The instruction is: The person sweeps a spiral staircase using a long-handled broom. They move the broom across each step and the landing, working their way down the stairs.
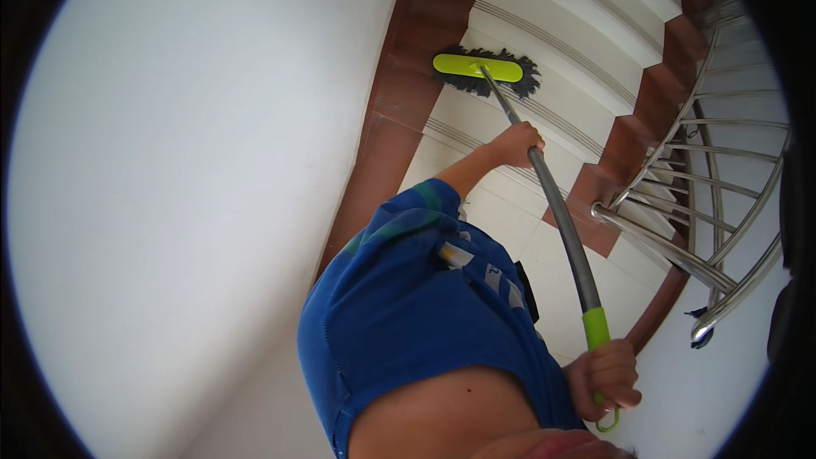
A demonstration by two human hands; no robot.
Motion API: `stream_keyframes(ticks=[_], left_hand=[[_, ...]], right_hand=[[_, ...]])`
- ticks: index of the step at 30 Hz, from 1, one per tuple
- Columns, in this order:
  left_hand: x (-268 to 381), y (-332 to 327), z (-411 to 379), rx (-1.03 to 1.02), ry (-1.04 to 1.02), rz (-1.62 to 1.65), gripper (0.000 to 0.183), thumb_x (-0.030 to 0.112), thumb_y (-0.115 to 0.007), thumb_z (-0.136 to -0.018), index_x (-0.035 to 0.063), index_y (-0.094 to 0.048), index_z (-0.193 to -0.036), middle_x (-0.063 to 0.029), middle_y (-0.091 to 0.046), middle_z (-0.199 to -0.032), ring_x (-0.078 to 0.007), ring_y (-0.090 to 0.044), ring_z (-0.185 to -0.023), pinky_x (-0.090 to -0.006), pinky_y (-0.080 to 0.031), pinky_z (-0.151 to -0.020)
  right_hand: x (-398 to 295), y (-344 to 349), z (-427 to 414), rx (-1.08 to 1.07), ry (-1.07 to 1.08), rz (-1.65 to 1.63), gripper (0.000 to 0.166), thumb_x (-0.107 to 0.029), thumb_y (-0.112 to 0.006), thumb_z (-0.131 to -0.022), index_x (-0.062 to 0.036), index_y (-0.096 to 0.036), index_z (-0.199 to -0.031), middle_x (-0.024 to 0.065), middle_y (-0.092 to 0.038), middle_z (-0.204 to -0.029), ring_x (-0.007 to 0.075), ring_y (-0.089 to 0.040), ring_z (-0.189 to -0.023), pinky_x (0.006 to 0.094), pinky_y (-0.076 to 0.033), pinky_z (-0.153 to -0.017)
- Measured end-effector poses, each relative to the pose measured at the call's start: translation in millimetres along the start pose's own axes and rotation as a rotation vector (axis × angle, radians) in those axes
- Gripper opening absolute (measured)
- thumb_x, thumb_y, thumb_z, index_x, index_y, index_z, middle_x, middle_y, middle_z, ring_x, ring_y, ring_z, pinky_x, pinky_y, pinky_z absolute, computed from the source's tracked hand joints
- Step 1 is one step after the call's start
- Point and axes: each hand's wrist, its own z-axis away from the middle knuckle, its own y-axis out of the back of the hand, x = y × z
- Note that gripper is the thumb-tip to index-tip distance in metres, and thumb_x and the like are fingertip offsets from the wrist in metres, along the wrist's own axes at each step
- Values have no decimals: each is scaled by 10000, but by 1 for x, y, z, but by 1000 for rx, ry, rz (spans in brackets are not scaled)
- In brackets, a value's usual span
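Note:
My left hand (517, 144) grips the grey metal pole (567, 223) of a mop partway down, close to the head. Around the lime-green grip (597, 326) at the pole's upper end is my right hand (604, 377). A green hanging loop (609, 422) sticks out below that hand. The mop head (478, 69) has a flat lime-green plate and a dark grey fringe. It lies over a pale stair step (561, 102), at the wall end, with its left part over the red-brown border (408, 86). Whether the whole fringe touches the step, I cannot tell.
A white wall (191, 140) runs along the left. On the right, a stainless steel railing (676, 255) curves beside the stairs. The steps carry grooved edge strips (548, 29). Pale floor tiles (503, 217) lie before me, beyond my blue shirt (421, 306).

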Motion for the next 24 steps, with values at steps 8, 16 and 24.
stream_keyframes(ticks=[8,16,24], left_hand=[[7,6,44,-4,-16,22,235,181,-718,-686,63,-539,-590,-129,-560,-631,-348,-565,-708,-451,-448,-658],[12,8,83,-176,-133,2,240,118,-712,-684,61,-504,-580,-134,-529,-608,-355,-549,-686,-455,-453,-620],[-75,78,100,-457,-208,149,260,85,-716,-693,46,-489,-575,-144,-508,-603,-348,-540,-668,-454,-434,-610]], right_hand=[[-24,-8,38,-411,-7,-246,248,-158,-736,-768,-91,-537,-636,21,-560,-537,159,-537,-447,306,-508,-486],[-74,-30,110,-278,-143,-104,194,7,-656,-690,-56,-498,-596,59,-528,-535,222,-534,-479,367,-505,-559],[-32,-163,169,-336,38,-13,203,12,-663,-699,-58,-488,-625,70,-539,-587,228,-538,-492,364,-502,-539]])
